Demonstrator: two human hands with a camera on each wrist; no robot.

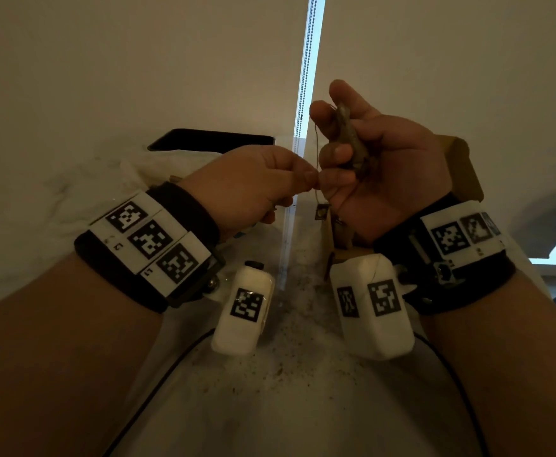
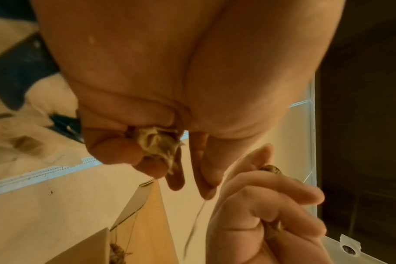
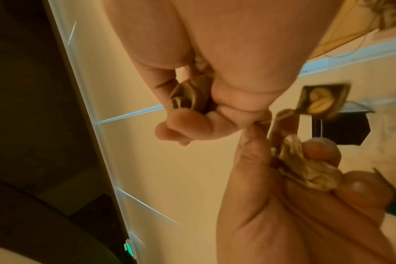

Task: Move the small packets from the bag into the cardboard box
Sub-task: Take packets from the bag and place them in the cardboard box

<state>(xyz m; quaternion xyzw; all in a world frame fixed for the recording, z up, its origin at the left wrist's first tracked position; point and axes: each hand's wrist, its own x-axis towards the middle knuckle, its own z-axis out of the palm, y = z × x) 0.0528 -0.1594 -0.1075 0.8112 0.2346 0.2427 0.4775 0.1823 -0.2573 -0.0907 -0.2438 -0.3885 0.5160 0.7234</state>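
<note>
Two hands raised together above the table, fingertips meeting at the middle of the head view. Right hand (image 1: 378, 166), palm up, fingers curled round a brown, crumpled tea bag (image 1: 349, 140); the right wrist view shows the same packet (image 3: 190, 96) wedged between curled fingers and the base of the thumb. Left hand (image 1: 253, 186) is also clenched: its lower fingers hold a second, paler crumpled tea bag (image 2: 158, 144) against the palm, seen again from the right wrist view (image 3: 305, 169). Thumb and forefinger of the left hand pinch a thin string (image 1: 316, 153) just where they touch the right hand's fingers. The string runs up toward the right-hand packet; a small square paper tag (image 1: 322, 211) hangs below the hands, and shows up close, blurred, with a yellow figure on a dark ground (image 3: 323, 100). Which packet the tag belongs to cannot be told.

Cardboard box (image 1: 461, 169) stands on the table directly behind and under the right hand, mostly hidden by it. In the left wrist view its open flap (image 2: 147, 223) shows, with another tea bag (image 2: 116, 251) and strings lying inside.

Left of the hands lies rumpled white plastic, probably the bag (image 1: 82, 196), with a dark flat object (image 1: 210, 138) behind it. The white tabletop (image 1: 270, 390) is sprinkled with dark crumbs. Both wrists carry black bands with printed markers.
</note>
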